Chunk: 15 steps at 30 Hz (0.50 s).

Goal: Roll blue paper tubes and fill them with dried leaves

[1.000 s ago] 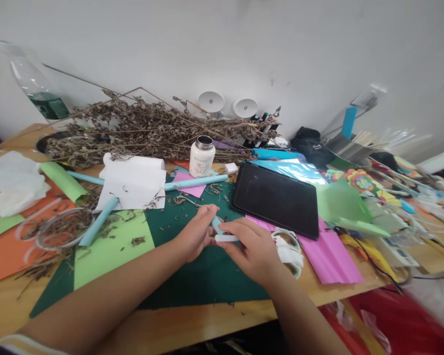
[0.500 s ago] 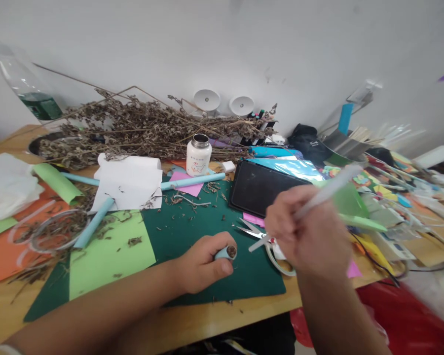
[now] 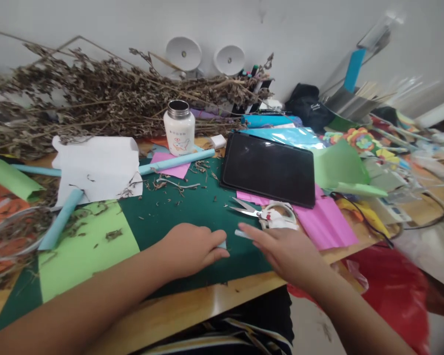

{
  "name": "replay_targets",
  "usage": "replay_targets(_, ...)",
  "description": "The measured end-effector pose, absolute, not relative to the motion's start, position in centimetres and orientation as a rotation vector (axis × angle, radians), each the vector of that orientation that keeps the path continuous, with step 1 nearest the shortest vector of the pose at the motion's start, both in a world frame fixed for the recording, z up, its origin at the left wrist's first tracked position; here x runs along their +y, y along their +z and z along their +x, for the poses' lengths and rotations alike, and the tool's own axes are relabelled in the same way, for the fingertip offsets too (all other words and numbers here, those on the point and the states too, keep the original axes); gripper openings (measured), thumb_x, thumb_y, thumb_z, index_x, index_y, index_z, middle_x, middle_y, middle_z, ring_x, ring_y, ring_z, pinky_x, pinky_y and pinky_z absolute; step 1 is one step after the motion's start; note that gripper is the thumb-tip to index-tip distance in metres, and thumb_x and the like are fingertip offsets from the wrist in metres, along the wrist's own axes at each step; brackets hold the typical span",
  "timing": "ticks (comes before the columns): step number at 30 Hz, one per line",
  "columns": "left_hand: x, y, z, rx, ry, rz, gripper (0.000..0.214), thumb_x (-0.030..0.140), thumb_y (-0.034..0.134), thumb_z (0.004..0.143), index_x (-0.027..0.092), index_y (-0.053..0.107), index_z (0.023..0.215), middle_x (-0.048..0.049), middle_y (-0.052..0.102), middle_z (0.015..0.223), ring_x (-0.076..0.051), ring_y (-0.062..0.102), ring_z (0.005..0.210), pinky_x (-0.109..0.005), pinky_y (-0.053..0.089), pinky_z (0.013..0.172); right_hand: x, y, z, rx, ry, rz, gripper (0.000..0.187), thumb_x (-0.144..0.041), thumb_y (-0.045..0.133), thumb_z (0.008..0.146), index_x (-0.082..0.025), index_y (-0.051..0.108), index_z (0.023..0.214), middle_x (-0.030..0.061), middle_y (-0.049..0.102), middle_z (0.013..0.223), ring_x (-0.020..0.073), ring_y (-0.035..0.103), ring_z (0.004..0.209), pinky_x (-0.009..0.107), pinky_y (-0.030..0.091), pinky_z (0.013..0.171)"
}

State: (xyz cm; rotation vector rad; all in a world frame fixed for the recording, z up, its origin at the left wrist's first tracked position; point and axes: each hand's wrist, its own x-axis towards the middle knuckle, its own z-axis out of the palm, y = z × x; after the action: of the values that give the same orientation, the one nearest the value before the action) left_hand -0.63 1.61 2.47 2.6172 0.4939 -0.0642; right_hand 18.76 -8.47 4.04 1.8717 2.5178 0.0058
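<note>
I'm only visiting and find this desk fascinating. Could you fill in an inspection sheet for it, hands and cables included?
Surface: flat dark green mat on a light-brown wooden table; dry brown plant bits scattered on it.
Things in hand: light-blue tube and slender pale stick, both mostly hidden.
Hands: left hand closed around the tube; right hand holds the stick, its tip apart from the tube.
Clutter: open silver-bladed scissors, black rectangular tablet, open-mouthed white bottle, dried brown stems.
Cables: thin black cable at the right; ends unclear.
Surroundings: plain pale wall behind; shiny red plastic below, right.
</note>
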Motion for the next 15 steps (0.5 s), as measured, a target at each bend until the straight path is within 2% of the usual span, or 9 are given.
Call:
replay_targets(5,1.1,2.0,0.0,0.378,-0.177,2.820,0.031,0.038,0.027,0.085,0.018,0.050,0.077,-0.0057,0.057,0.064,-0.020,0.055,0.053,-0.026,0.033,0.045,-10.0,2.0,17.4,2.527,-0.123,1.982,0.026,-0.010,0.035,0.078,-0.015,0.054,0.095,0.0065,0.060,0.078,0.0162,0.054,0.067,0.025,0.033,0.054)
replay_targets(10,1.2,2.1,0.5,0.316,-0.306,2.915,0.023,0.030,0.031,0.083,0.017,0.048,0.075,-0.0037,0.059,0.066,-0.021,0.057,0.057,-0.030,0.039,0.047,-9.7,1.4,16.1,2.549,-0.059,2.053,0.019,-0.028,0.038,0.083,-0.021,0.056,0.084,-0.0006,0.054,0.059,0.0127,0.046,0.053,0.026,0.020,0.048)
replay_targets(15,1.3,2.0,0.8,0.283,-0.360,2.941,0.019,0.029,0.034,0.081,0.018,0.047,0.073,-0.0019,0.058,0.066,-0.022,0.058,0.056,-0.033,0.043,0.046,-9.4,0.7,16.0,2.591,0.031,2.071,0.022,-0.030,0.037,0.084,-0.022,0.054,0.073,-0.0015,0.050,0.054,0.0121,0.040,0.051,0.028,0.014,0.049)
